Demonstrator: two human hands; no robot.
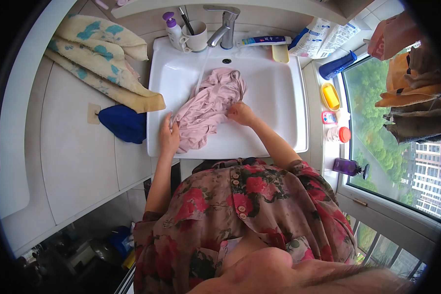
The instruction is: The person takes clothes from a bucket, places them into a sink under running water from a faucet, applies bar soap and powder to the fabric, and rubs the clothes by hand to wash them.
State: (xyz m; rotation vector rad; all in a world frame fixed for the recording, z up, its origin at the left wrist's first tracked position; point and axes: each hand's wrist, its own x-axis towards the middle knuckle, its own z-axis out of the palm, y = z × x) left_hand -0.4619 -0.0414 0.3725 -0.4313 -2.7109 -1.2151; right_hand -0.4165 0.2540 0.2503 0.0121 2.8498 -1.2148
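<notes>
A crumpled pink cloth garment lies bunched in the white sink, stretching from near the drain to the front rim. At its left edge my left hand is closed on the fabric, close to the sink's front left. On the opposite side, my right hand has its fingers curled into the garment's right edge. Part of the right fingertips is hidden by the folds. Above the basin stands a metal faucet; whether water runs from it is hard to tell.
A white mug and a purple-topped pump bottle stand at the back left corner. Toothpaste lies behind the basin. A patterned towel and blue cloth rest left. Yellow soap sits on the right ledge.
</notes>
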